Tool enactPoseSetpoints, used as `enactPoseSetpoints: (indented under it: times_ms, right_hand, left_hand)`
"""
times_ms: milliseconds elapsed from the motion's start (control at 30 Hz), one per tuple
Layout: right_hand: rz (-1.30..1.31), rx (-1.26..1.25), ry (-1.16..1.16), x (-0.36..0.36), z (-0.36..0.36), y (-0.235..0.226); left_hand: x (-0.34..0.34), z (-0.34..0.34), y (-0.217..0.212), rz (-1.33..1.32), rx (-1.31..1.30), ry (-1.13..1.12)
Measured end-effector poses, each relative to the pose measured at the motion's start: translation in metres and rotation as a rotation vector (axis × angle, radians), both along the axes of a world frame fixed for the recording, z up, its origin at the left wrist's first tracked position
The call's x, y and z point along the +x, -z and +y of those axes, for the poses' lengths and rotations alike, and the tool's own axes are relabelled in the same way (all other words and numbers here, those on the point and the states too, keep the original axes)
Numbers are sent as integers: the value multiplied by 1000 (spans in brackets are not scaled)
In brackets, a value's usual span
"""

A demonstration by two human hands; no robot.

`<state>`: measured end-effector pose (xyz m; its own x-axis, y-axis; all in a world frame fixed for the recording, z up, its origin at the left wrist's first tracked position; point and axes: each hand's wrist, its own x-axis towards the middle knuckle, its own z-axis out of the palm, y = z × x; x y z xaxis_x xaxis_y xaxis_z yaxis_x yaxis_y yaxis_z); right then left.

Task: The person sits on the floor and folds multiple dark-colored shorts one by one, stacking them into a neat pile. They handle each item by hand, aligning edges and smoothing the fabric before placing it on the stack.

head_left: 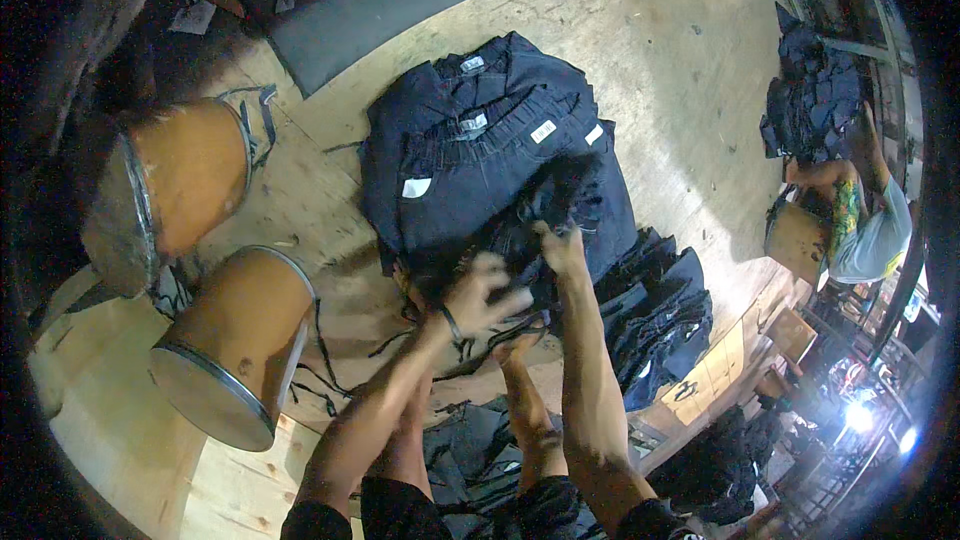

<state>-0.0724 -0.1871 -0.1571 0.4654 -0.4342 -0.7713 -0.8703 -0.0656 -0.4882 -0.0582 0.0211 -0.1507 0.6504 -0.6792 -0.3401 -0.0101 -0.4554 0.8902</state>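
Observation:
A pile of dark denim pants (460,170) with elastic waistbands and white labels lies in front of me. My right hand (564,248) is closed on a dark, blurred pair of pants (555,195) bunched up over the near right part of the pile. Just left of it, my left hand (480,296) hovers at the pile's near edge, slightly smeared by motion. Its fingers are spread, and nothing shows in them. My bare feet rest on both sides below the hands, near loose dark straps (478,355).
Two brown drums with metal rims, one nearer (240,340) and one farther (190,185), lie at the left. A fanned stack of dark garments (650,320) sits at the right. Farther right, another person (868,230) handles a dark pile (812,100). Wooden boards form the floor.

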Motion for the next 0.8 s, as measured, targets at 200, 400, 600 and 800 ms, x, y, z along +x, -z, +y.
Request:
enactPoseSetpoints:
  times_ms: [200,400,600,800]
  right_hand:
    - [154,-84,318,-106,19,-104]
    - [7,74,340,-48,24,-102]
    - [103,67,-9,36,29,-6]
    - [-220,58,-46,-37,31,-26]
  left_hand:
    - [123,72,227,275,258,-626]
    - [153,70,132,148,343,-446]
    - [-3,14,-29,-40,78,-121]
    - [-72,14,-55,402,-45,-100]
